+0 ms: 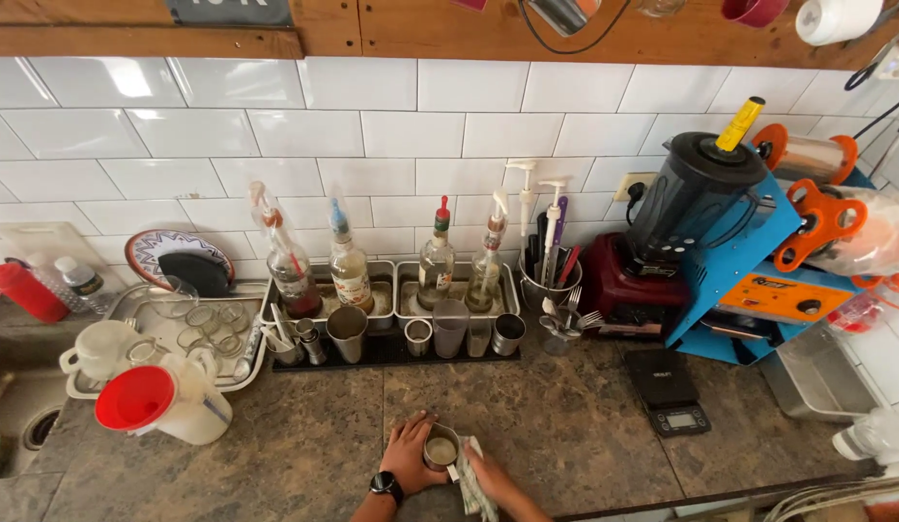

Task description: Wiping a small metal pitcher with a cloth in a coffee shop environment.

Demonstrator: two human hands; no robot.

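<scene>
Counter runs the full width of my view, dark mottled stone; I read it from the left, where a red bottle stands by the sink edge, then a metal tray of upturned glasses with a white jug with a red lid in front of it; behind come syrup bottles in steel pans, a row of small steel cups on a black mat, a blender, a blue and orange sealing machine and a black scale.

Low in the middle, near the counter's front edge, stands the metal cup; my left hand wraps its side, fingers curled round the wall, a dark watch on that wrist; my right hand presses a striped cloth against the cup's other side, fingers closed on the fabric. Pale contents show inside, possibly a milky liquid, though the view is too small to be sure.

I judge the cup rigid and light, smooth steel that could slip if wet; gripping round the mid-wall, upright, seems safest; the cloth is soft and will bunch anywhere.
</scene>
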